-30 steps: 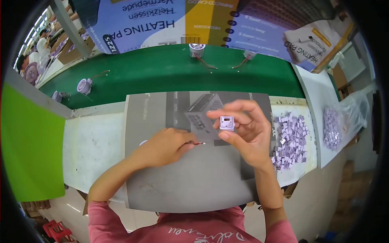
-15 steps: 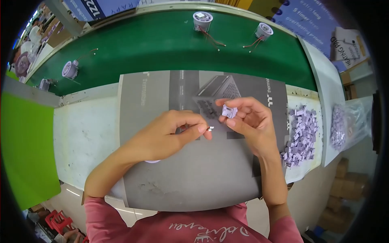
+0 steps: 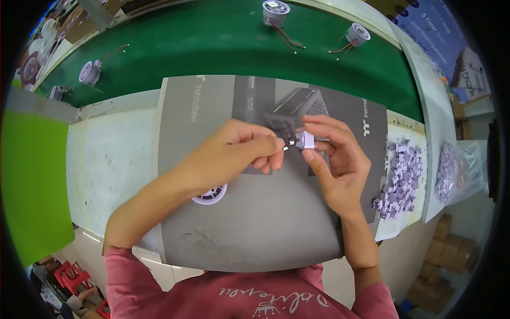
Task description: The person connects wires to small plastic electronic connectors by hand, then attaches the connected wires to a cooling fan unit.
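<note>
Between thumb and fingertips, my left hand pinches thin wires that end in small pale tips. My right hand grips a small lavender plastic housing by its edges, thumb below and fingers above. The wire tips are right by the housing's left side; whether they touch it I cannot tell. Under my left forearm, partly hidden, a round lavender part with dark slots lies on the grey printed cardboard sheet.
A heap of small lavender pieces lies on the right, beside a clear plastic bag of similar parts. Beyond the sheet, a green conveyor belt carries several round lavender units with trailing wires. A bright green panel stands at left.
My right hand has turned the housing, and the wire tips and housing are now close together. More of the round part shows under my left forearm. The whole view has shifted slightly.
</note>
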`<state>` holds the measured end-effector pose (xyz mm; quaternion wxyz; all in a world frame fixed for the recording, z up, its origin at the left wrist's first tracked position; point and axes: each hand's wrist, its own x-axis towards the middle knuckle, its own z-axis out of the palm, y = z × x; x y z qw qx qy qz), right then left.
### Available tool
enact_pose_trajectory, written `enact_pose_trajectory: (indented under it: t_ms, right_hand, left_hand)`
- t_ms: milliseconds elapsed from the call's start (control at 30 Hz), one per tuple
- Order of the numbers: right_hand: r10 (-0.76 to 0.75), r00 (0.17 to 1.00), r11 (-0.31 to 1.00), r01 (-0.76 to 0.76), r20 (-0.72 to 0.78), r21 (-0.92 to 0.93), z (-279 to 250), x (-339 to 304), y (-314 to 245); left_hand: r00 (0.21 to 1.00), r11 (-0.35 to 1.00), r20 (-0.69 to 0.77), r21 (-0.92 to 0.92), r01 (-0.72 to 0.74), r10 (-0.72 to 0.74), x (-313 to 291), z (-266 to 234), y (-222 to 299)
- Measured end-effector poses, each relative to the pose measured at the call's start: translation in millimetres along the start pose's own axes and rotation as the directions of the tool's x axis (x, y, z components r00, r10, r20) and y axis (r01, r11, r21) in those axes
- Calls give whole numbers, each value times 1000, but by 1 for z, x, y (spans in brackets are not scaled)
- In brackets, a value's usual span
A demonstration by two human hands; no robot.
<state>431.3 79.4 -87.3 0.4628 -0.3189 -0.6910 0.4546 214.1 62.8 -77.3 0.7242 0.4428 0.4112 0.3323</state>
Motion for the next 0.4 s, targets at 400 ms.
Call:
enact_pose_trajectory:
  t_ms: [400]
  right_hand:
    - [-321,945,909,324,53,-263,8,-6,7]
  left_hand:
    - [990,997,116,11,77,-78,2,-10,4]
